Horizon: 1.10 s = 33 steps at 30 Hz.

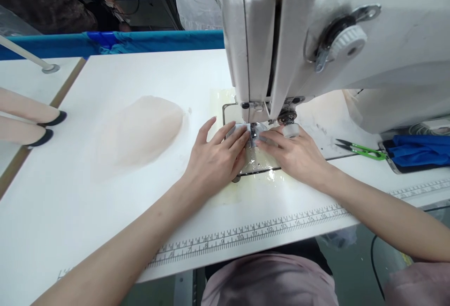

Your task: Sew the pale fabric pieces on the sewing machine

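Note:
My left hand (218,153) lies on the sewing machine's needle plate with its fingers spread, little finger lifted outward. Its fingertips press on a small pale grey-blue piece of thin material (232,130) left of the presser foot (253,132). From the other side, my right hand (297,153) rests low, fingers stretched toward the foot and touching the material there. The foot sits between both sets of fingertips. Fingers and machine head hide much of the piece, and its kind is unclear. Clear shiny tape (270,177) covers part of the plate's front edge.
The sewing machine (260,39) stands over the plate. Left lies a sheer beige cloth piece (151,128); farther left are two beige rolls with dark ends (45,138). Green thread snips (365,150) and blue cloth (422,149) lie right. A ruler strip (242,235) lines the front edge.

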{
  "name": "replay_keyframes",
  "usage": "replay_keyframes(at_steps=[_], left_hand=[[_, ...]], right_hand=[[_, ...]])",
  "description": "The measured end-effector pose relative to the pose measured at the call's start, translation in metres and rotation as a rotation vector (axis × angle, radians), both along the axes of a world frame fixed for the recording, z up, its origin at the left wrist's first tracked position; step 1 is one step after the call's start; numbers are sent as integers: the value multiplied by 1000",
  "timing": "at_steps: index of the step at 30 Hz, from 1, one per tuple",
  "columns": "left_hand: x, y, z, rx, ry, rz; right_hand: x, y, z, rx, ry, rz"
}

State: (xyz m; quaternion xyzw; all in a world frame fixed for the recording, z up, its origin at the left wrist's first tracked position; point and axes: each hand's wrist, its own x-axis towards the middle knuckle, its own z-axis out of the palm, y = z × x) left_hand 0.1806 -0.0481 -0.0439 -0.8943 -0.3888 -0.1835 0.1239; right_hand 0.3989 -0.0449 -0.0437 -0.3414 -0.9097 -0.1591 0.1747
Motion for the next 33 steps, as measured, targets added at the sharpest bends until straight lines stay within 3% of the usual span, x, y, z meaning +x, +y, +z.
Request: replay_keyframes(at_steps=[13,21,23,26,29,33], left_hand=[[1,0,-2,-137,-49,65],[-1,-4,3,-76,-107,27],[-1,-7,4,-65,-152,-27],[-1,-11,9,-150,-279,-126],[-4,-16,19,-504,-533,-238],[-11,-21,32,-1056,-860,-168]], right_hand=[[4,2,3,-1,-38,-47],[3,0,4,-190,108,-50],[2,-2,9,-346,260,-30],[3,-6,21,-854,663,117],[6,-8,30,-1379,982,216],[9,-4,29,-1622,1125,219]])
